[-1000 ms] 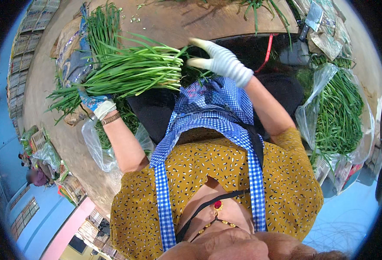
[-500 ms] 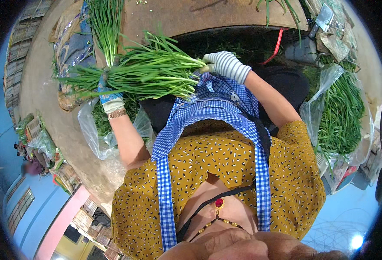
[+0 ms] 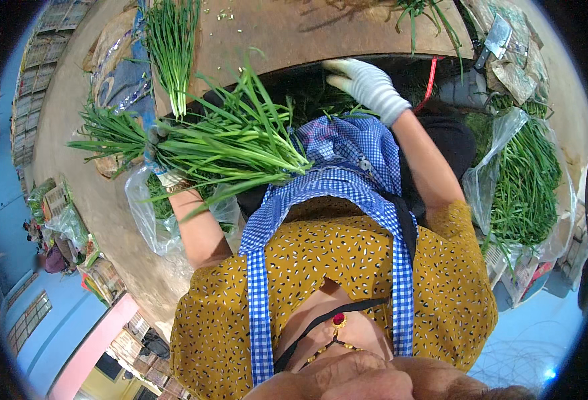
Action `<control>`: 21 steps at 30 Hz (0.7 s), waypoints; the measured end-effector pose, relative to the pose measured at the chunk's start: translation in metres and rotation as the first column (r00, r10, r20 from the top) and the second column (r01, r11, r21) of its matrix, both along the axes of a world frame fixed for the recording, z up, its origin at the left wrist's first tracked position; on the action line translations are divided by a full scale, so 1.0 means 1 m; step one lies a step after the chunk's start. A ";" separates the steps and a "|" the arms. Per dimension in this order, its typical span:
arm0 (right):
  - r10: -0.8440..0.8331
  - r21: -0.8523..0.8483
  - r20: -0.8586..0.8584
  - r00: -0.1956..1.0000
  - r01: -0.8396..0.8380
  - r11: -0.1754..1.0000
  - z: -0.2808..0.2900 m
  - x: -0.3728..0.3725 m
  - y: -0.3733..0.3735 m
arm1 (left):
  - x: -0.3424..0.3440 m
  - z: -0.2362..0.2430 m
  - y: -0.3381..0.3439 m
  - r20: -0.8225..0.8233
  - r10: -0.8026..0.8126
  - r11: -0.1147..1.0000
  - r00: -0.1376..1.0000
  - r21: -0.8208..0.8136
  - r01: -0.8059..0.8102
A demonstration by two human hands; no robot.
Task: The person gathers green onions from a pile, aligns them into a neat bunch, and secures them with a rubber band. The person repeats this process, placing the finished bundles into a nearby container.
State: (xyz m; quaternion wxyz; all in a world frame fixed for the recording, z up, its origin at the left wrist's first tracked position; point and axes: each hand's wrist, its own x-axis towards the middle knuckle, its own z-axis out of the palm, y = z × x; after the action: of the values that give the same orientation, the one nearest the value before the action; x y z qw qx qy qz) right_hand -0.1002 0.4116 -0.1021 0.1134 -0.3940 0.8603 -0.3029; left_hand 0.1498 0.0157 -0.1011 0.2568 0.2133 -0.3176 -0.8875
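My left hand (image 3: pixel 157 150), in a blue patterned glove with a pale cuff, is closed round a bunch of garlic chives (image 3: pixel 234 137). The leaf tips stick out to the left past the hand, and the pale stem ends fan loosely over the lap of my blue checked apron (image 3: pixel 347 143). My right hand (image 3: pixel 367 87), in a striped white glove and slightly blurred, is apart from the bunch. Its fingers stretch left beside the near edge of the wooden board (image 3: pixel 267 30), and nothing shows in them.
Another chive bundle (image 3: pixel 172 53) lies on the board's left side, and loose chives (image 3: pixel 427 13) lie at its right. A cleaver (image 3: pixel 497 40) rests at the far right. Plastic bags of greens stand at my right (image 3: pixel 524 180) and left (image 3: pixel 151 213). A red strap (image 3: pixel 430 83) hangs below the board.
My right hand has left the stem ends and moved up and right toward the board edge. The bunch in my left hand has dropped lower, its stems spreading more loosely.
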 end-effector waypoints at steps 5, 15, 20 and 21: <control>0.031 -0.250 -0.441 0.897 -0.156 0.956 0.012 0.006 -0.114 | -0.003 0.011 0.018 -0.190 -0.179 0.984 0.965 -0.054 0.172; 0.376 -0.038 -0.031 0.926 -0.377 0.925 -0.038 0.030 -0.093 | -0.001 0.000 0.020 0.177 0.126 0.992 0.976 -0.034 -0.122; 0.175 -0.064 0.609 0.773 -0.172 0.983 0.008 0.045 -0.031 | -0.009 -0.008 0.015 0.257 0.123 0.989 0.959 -0.110 -0.097; 0.152 -0.055 0.551 0.821 -0.145 0.988 -0.002 0.045 -0.024 | -0.013 -0.011 0.014 0.273 0.109 0.989 0.956 -0.127 -0.076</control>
State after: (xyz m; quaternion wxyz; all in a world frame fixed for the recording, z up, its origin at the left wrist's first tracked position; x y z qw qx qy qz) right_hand -0.0550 0.3875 -0.1040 0.3783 -0.3559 0.7557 -0.3989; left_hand 0.1368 0.0295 -0.1119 0.2627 0.3356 -0.3910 -0.8158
